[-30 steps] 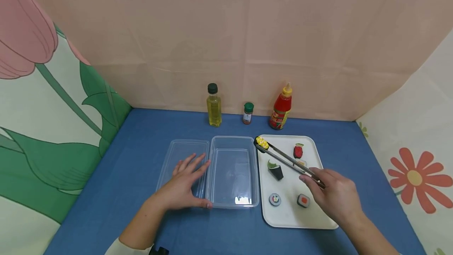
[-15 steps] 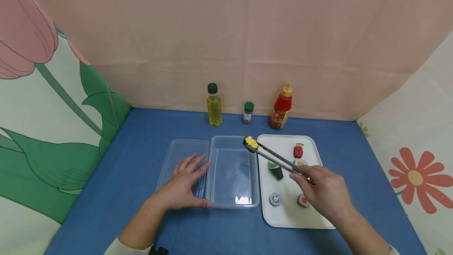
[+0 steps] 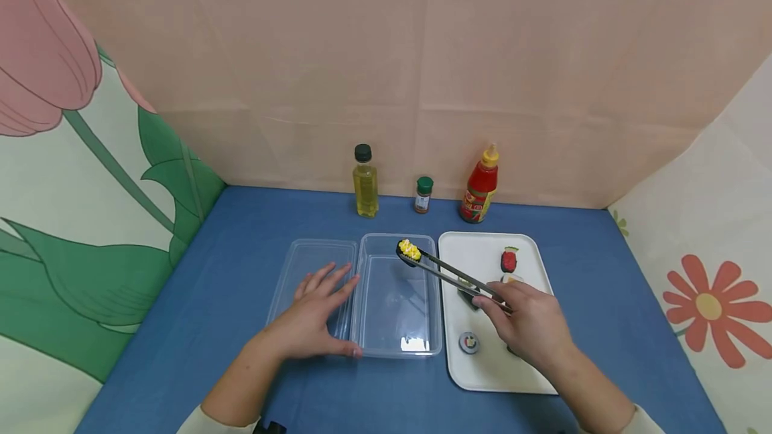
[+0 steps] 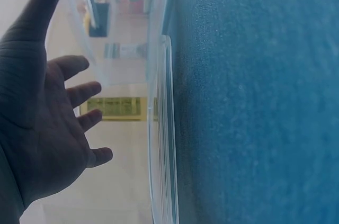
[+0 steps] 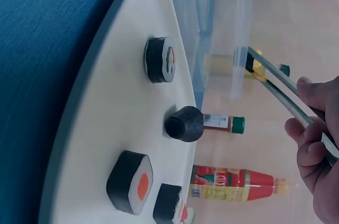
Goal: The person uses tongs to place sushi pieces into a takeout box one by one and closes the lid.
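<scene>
Gripping slim metal tongs (image 3: 454,274) in my right hand (image 3: 526,327), yellow-topped sushi piece (image 3: 409,250) pinched at tips, above far right corner of clear rectangular plastic container (image 3: 369,340). My left hand (image 3: 313,317) flat, fingers relaxed, on clear lid (image 3: 295,256) left of container. White tray (image 3: 476,246) right of container.

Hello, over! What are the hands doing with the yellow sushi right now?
Right hand grips tongs pinching yellow sushi above clear box. Left hand flat on lid. Nothing blocking.

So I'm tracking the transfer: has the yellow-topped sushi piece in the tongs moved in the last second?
Yes. The yellow-topped sushi piece, pinched in the tongs, has moved left, off the white tray, and is now above the clear container.
</scene>
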Motion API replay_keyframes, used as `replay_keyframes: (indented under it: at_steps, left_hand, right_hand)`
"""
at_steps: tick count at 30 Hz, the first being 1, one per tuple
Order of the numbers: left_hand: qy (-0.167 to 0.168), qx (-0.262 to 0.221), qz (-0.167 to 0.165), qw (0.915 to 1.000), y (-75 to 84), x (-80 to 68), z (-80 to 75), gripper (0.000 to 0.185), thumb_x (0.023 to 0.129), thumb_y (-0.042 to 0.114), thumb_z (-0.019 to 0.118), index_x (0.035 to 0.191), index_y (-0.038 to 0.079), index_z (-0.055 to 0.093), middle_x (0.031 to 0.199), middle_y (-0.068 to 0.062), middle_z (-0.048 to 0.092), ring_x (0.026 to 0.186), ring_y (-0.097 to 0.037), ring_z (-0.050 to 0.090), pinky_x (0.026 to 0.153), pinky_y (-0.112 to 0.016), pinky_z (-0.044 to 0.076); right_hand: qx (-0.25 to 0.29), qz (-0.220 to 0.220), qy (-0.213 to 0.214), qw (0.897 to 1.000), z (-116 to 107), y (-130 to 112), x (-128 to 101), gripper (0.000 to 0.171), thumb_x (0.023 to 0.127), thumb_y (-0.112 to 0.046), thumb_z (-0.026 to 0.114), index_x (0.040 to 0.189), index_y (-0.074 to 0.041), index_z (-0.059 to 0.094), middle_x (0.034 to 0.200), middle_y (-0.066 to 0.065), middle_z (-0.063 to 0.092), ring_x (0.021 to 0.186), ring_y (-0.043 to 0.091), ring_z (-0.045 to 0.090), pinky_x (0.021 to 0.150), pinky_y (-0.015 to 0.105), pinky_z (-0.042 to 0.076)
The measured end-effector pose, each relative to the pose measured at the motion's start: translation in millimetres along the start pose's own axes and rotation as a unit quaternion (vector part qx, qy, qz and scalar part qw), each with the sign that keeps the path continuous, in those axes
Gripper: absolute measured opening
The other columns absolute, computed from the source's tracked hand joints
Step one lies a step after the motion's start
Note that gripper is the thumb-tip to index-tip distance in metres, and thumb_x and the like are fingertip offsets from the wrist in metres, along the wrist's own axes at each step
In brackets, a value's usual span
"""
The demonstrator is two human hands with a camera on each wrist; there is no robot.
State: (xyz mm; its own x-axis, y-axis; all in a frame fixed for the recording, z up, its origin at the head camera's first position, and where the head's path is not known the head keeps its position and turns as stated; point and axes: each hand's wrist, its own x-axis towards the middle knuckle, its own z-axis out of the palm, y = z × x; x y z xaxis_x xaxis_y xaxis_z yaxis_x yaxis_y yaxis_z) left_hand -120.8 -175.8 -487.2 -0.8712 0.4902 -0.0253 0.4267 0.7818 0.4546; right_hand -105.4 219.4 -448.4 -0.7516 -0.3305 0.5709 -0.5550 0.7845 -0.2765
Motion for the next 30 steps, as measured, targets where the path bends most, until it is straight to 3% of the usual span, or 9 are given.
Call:
replay_keyframes:
  at_steps: [4, 9, 23, 30]
  left_hand:
    - [-0.004, -0.002, -0.005, 1.0000, 0.1, 0.0, 1.0, 0.123, 0.066, 0.073, 0.086, 0.164, 0.019, 0.034, 0.173, -0.003, 0.019, 0.158, -0.037, 0.007, 0.116, -0.076, 0.007]
    - [-0.007, -0.002, -0.007, 0.9999, 2.5, 0.1, -1.4, 0.123, 0.066, 0.073, 0.086, 0.164, 0.019, 0.034, 0.173, -0.003, 0.019, 0.158, -0.038, 0.007, 0.116, -0.076, 0.007]
    - [-0.009, 0.008, -0.007, 0.9999, 3.9, 2.2, -3.2, 0.123, 0.066, 0.074, 0.086, 0.164, 0.018, 0.035, 0.173, -0.004, 0.020, 0.158, -0.038, 0.008, 0.116, -0.076, 0.007]
    - [-0.020, 0.009, -0.014, 0.9997, 4.1, 2.0, -4.1, 0.124, 0.066, 0.075, 0.085, 0.164, 0.018, 0.034, 0.173, -0.002, 0.018, 0.159, -0.036, 0.006, 0.117, -0.075, 0.006]
  right_hand:
    - [0.003, -0.007, -0.002, 1.000, 6, 0, 2, 0.050, 0.097, -0.053, 0.069, 0.098, -0.004, 0.080, 0.074, -0.005, 0.067, 0.062, 0.003, 0.049, 0.050, 0.020, 0.043]
    - [0.007, 0.002, -0.021, 1.000, 13, -1, 7, 0.031, 0.082, -0.028, 0.090, 0.099, -0.004, 0.080, 0.077, -0.003, 0.070, 0.063, 0.004, 0.052, 0.052, 0.020, 0.047]
    - [0.010, 0.007, -0.061, 0.998, 28, -9, 23, 0.031, 0.083, -0.026, 0.090, 0.100, -0.003, 0.080, 0.084, 0.003, 0.075, 0.066, 0.010, 0.065, 0.059, 0.026, 0.055]
    - [0.011, 0.000, -0.075, 0.997, 35, -12, 29, 0.028, 0.083, -0.027, 0.090, 0.098, -0.005, 0.080, 0.084, 0.002, 0.075, 0.065, 0.009, 0.063, 0.058, 0.023, 0.054]
